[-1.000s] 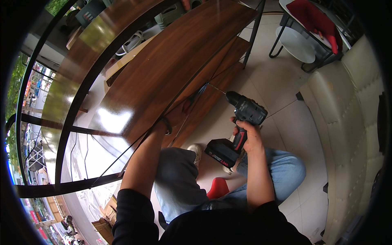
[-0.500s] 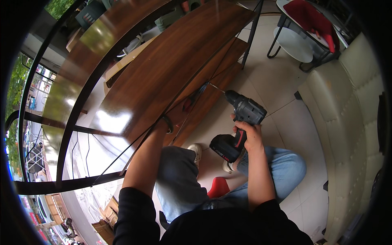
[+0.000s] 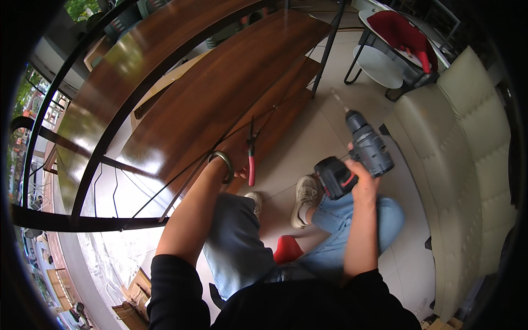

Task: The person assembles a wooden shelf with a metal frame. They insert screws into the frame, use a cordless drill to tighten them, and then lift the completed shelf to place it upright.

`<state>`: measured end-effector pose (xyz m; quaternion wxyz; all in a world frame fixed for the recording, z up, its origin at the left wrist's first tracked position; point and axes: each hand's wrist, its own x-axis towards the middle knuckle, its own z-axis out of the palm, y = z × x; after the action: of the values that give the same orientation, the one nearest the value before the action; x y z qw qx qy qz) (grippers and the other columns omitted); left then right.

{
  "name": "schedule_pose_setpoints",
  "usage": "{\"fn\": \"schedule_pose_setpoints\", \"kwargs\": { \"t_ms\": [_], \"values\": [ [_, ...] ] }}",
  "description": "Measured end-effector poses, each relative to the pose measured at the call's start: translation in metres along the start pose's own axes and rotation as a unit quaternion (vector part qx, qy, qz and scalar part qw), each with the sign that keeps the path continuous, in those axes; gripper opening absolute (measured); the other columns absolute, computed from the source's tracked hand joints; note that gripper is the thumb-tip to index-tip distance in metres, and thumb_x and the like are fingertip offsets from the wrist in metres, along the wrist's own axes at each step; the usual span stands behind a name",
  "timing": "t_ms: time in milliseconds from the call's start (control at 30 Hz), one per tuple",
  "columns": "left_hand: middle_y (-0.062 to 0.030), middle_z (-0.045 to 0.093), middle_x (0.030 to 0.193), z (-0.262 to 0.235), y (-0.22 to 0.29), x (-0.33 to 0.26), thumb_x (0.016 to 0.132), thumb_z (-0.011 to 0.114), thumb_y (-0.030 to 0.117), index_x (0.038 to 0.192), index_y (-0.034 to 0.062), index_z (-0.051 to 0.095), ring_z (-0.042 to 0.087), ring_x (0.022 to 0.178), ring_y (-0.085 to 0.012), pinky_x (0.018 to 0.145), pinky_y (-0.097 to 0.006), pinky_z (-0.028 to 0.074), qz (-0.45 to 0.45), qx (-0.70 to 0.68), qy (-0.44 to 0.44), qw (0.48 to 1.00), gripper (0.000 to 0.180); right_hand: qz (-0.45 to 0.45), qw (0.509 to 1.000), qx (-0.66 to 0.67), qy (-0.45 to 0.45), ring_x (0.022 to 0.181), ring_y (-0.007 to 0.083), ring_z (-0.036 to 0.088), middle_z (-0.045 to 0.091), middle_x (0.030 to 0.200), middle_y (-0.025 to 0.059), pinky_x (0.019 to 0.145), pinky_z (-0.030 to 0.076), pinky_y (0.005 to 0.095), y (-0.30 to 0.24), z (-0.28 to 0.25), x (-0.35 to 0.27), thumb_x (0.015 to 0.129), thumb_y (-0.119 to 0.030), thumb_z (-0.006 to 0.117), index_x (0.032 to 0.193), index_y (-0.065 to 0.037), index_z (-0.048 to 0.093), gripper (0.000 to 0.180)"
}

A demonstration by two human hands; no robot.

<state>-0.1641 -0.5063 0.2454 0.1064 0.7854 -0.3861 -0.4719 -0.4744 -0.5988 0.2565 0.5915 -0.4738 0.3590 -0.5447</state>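
Note:
My right hand (image 3: 362,180) is wrapped round the grip of a black and grey cordless drill (image 3: 372,149). The drill's long bit (image 3: 339,100) points up and away, apart from the shelf. With my left hand (image 3: 237,153), partly hidden behind a thin black rod and a bangle (image 3: 226,166), I hold red-handled pliers (image 3: 251,160). Their jaws point away from me, in front of a lower shelf board. Thin black cross rods (image 3: 242,127) run along this side of the brown wooden shelf unit (image 3: 203,104) and meet at a small joint (image 3: 274,108) just beyond the pliers.
The unit's black metal frame (image 3: 88,224) curves across the left. A cream padded sofa (image 3: 440,148) stands at the right. Beyond it are a small table (image 3: 378,67) and a dark red cloth (image 3: 404,34). A red object (image 3: 287,249) sits between my legs on the tiled floor.
The drill has moved right and its bit has come away from the rod joint, tilting upward. The pliers have drawn back from the joint toward me and now show clearly.

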Motion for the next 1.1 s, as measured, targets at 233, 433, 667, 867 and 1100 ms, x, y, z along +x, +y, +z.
{"fn": "schedule_pose_setpoints", "kwargs": {
  "t_ms": [233, 433, 667, 867, 1100],
  "values": [
    [-0.0118, 0.061, 0.059, 0.016, -0.019, -0.053, 0.091, 0.049, 0.033, 0.079, 0.0011, 0.057, 0.064, 0.056, -0.0227, 0.052, -0.035, 0.048, 0.081, 0.119, 0.109, 0.984, 0.035, -0.127, 0.988, -0.080, -0.025, 0.090, 0.0164, 0.059, 0.063, 0.107, 0.0112, 0.083, 0.044, 0.0296, -0.092, -0.034, 0.009, 0.067, 0.004, 0.062, 0.111, 0.001, 0.060, 0.043],
    [-0.0232, 0.062, 0.078, 0.032, 0.016, -0.089, 0.082, 0.059, 0.028, 0.090, 0.0003, 0.058, 0.061, 0.083, -0.0399, 0.071, -0.043, 0.046, 0.149, 0.141, 0.090, 0.975, 0.028, -0.125, 0.983, -0.130, 0.012, 0.085, 0.0161, 0.059, 0.064, 0.102, 0.0105, 0.081, 0.045, 0.0291, -0.086, -0.104, 0.041, 0.068, 0.000, 0.067, 0.108, 0.001, 0.060, 0.041],
    [-0.0203, 0.060, 0.074, 0.060, 0.089, -0.038, 0.082, 0.061, 0.029, 0.090, -0.0010, 0.058, 0.063, 0.075, -0.0282, 0.068, -0.037, 0.047, 0.110, 0.113, 0.022, 0.987, 0.031, 0.072, 0.953, -0.210, 0.206, 0.064, 0.0138, 0.057, 0.062, 0.072, 0.0029, 0.063, 0.046, 0.0282, 0.080, -0.201, 0.059, 0.064, -0.006, 0.074, 0.077, 0.001, 0.064, 0.018],
    [-0.0053, 0.054, 0.066, 0.078, 0.085, 0.049, 0.089, 0.056, 0.030, 0.090, 0.0002, 0.058, 0.051, 0.061, -0.0130, 0.058, -0.029, 0.042, 0.105, 0.128, -0.031, 0.986, 0.030, 0.088, 0.944, -0.159, 0.274, 0.066, 0.0152, 0.058, 0.063, 0.076, 0.0048, 0.065, 0.046, 0.0283, 0.165, -0.258, 0.065, 0.065, -0.006, 0.077, 0.079, 0.003, 0.064, 0.022],
    [-0.0065, 0.053, 0.066, 0.129, 0.092, 0.134, 0.089, 0.056, 0.029, 0.088, 0.0012, 0.055, 0.050, 0.060, -0.0124, 0.056, -0.028, 0.040, 0.062, 0.002, -0.068, 0.996, 0.027, -0.040, 0.925, -0.132, 0.355, 0.075, 0.0144, 0.057, 0.063, 0.085, 0.0045, 0.070, 0.046, 0.0279, 0.232, -0.257, 0.135, 0.071, -0.016, 0.081, 0.087, 0.002, 0.064, 0.030]
  ]
}}
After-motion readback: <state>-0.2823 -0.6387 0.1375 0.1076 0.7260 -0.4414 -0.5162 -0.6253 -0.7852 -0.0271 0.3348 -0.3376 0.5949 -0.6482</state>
